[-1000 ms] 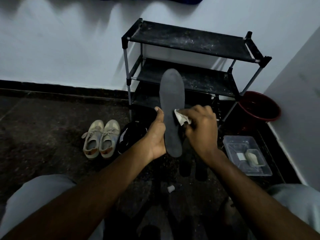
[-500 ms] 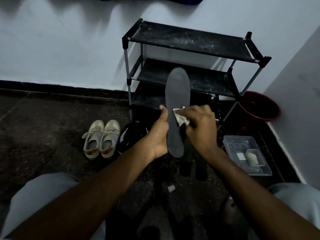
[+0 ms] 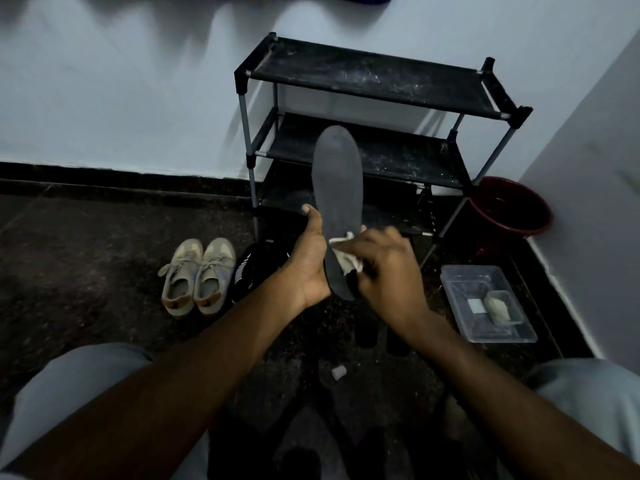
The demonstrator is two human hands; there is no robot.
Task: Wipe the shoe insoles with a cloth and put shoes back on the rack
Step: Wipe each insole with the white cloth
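Note:
A dark grey insole point(image 3: 337, 181) stands upright in front of me, toe end up. My left hand point(image 3: 310, 258) grips its lower left edge, thumb along the side. My right hand point(image 3: 384, 265) presses a small white cloth point(image 3: 343, 252) against the insole's lower half. Behind it stands a black three-tier shoe rack point(image 3: 374, 81) with bare, dusty shelves. A pair of beige sneakers point(image 3: 197, 275) sits on the floor at the left, with a black shoe point(image 3: 247, 271) beside them. Two dark shoes point(image 3: 367, 330) lie under my hands, mostly hidden.
A dark red bucket point(image 3: 512, 206) stands in the corner right of the rack. A clear plastic tray point(image 3: 485, 303) holding a pale lump lies on the floor at the right. A small white piece point(image 3: 338, 372) lies between my knees. White walls close off the back and right.
The insole has shifted slightly and my right hand with the cloth has slid down it toward the heel end. My left hand keeps its grip.

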